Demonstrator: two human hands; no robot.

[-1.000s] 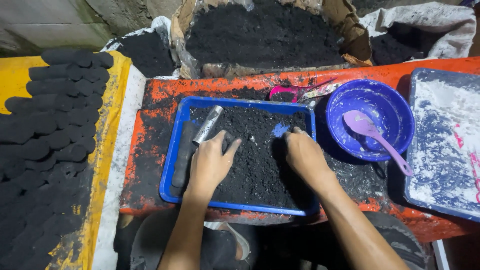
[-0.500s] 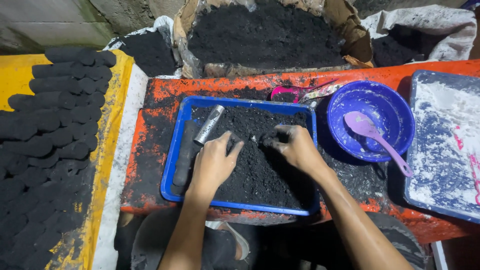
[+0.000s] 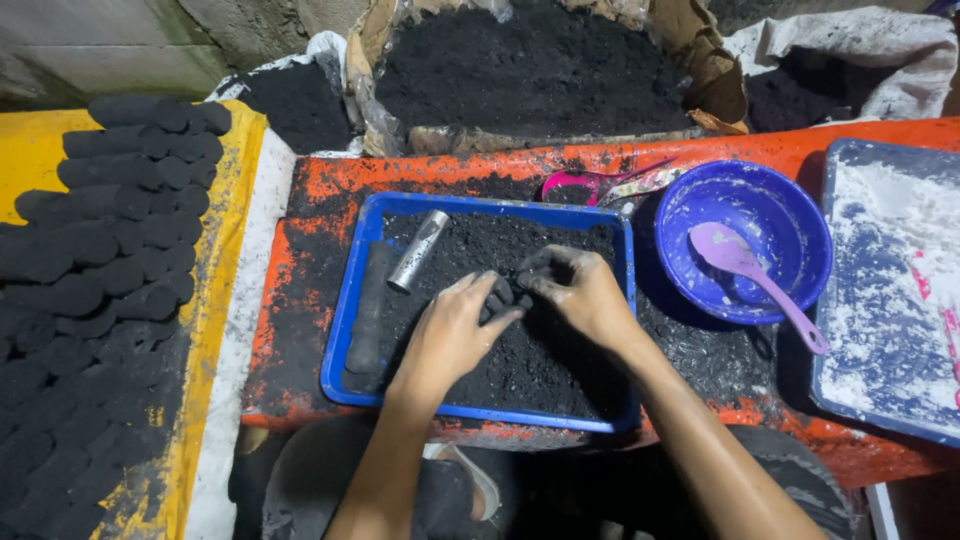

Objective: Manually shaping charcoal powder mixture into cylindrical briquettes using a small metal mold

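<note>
Black powder being gathered by both hands in the middle of a blue tray (image 3: pixel 352 300).

Left hand (image 3: pixel 455 330) and right hand (image 3: pixel 580 295) are meeting fingertip to fingertip, fingers curled narrow around a small clump of the black powder (image 3: pixel 505 292), apparently pinching it together so it packs. Tray is sitting on an orange bench (image 3: pixel 310 250), walls keeping loose powder in. Metal tube (image 3: pixel 417 251) is lying on the powder, just beside the left hand, within reach. Blue bowl (image 3: pixel 745 205) with a lilac spoon (image 3: pixel 745 265) is standing right of the tray. Dark pressed pieces (image 3: pixel 100 240) are lying in rows on yellow sheeting (image 3: pixel 215 290) at left, apart from the loose material.
</note>
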